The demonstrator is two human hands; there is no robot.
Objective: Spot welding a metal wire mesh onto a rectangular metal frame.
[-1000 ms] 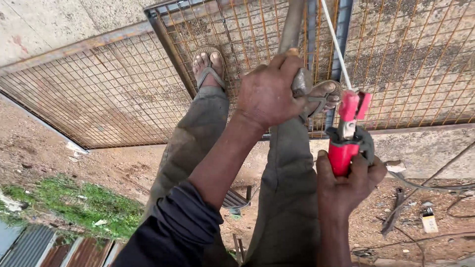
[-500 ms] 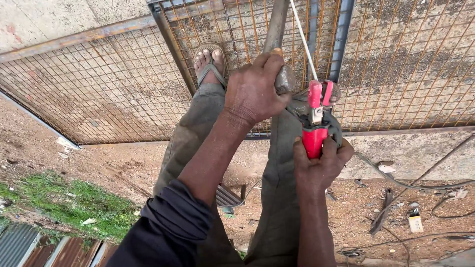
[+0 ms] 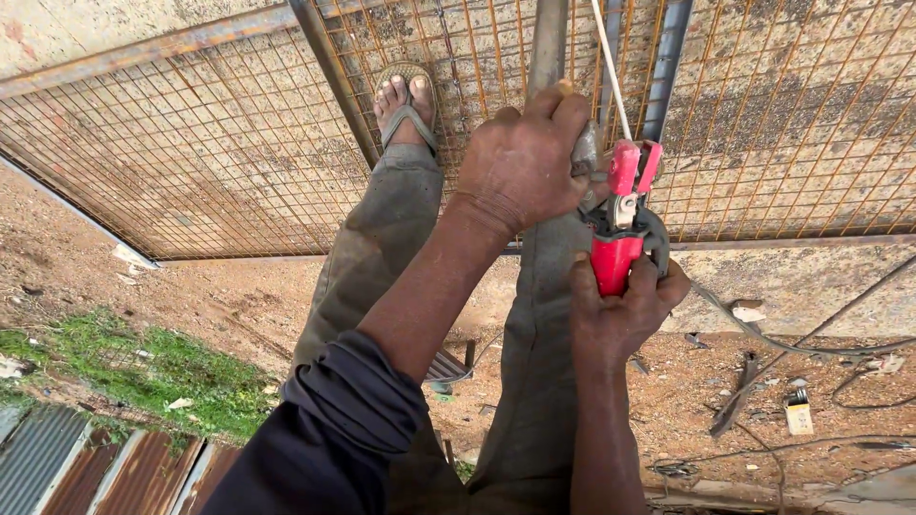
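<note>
Electrode holder (image 3: 618, 243) is sitting upright in the clenched right hand (image 3: 620, 310), rod (image 3: 611, 67) probably touching the pipe (image 3: 548, 43), which the left hand (image 3: 520, 162) is gripping just beside.

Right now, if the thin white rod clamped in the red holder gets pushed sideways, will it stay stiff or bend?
The thin white rod looks very slender for its length, so it would probably flex or snap. It seems light; the red clamp-style holder in the right hand carries it alone. The grey metal pipe gripped by the left hand looks far stiffer.
</note>
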